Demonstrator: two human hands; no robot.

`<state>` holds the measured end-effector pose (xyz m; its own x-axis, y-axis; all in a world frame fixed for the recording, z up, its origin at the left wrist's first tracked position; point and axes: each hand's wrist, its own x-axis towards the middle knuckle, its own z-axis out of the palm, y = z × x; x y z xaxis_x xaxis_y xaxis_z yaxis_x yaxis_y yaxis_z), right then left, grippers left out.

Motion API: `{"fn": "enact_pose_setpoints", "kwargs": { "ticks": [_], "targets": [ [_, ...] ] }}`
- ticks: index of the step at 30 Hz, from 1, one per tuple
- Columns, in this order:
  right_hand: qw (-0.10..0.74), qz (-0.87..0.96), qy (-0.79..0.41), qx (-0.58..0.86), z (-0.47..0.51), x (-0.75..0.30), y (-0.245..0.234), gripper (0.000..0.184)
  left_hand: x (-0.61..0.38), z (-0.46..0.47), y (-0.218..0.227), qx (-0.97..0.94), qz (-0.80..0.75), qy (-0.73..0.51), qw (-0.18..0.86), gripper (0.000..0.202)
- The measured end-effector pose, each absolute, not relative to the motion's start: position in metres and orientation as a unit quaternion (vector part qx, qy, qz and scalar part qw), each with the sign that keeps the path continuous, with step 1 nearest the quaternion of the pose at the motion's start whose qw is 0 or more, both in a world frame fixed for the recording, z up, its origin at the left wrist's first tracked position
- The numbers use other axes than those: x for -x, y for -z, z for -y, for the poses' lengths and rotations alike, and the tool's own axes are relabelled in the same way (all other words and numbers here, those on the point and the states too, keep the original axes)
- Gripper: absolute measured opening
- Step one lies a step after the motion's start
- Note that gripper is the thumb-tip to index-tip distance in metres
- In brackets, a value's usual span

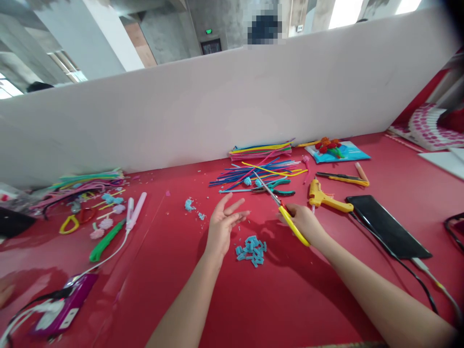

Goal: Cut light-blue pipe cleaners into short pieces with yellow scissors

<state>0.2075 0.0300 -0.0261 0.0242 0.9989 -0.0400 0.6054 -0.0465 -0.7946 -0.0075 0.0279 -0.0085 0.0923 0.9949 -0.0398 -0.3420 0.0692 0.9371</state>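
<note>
Blue fuzzy pieces [252, 250] lie cut toward red table's near edge [217, 333], long multicoloured stems [261, 170] uncut beyond; left hand [222, 227] spread, right hand [304, 221] gripping yellow-handled metal scissors [289, 220].

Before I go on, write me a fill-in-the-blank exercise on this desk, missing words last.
The long-bladed scissors with yellow handles are in the person's ____.
The pile of cut light-blue pieces rests on a smooth tabletop coloured ____.
The purple plastic power strip lies to that pile's ____.
Between the scissors and the flat black rectangular device lies a yellow, pistol-shaped ____.

Missing: right hand; red; left; glue gun.
</note>
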Motion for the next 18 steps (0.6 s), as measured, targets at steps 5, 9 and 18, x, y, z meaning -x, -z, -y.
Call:
{"fn": "enact_pose_setpoints", "kwargs": {
  "ticks": [5, 9, 18],
  "targets": [
    [0.322, 0.601, -0.391, 0.619, -0.026, -0.204, 0.024, 0.026, -0.003, -0.017, -0.006, -0.456, -0.341, -0.498, 0.654, 0.076],
    [0.333, 0.578, -0.47, 0.578, -0.016, -0.196, 0.014, 0.027, -0.015, -0.008, -0.01, -0.487, -0.311, -0.458, 0.675, 0.085],
    [0.348, 0.558, -0.547, 0.518, 0.0, -0.178, 0.003, 0.016, -0.041, 0.009, 0.009, -0.506, -0.343, -0.421, 0.67, 0.089]
  ]
}}
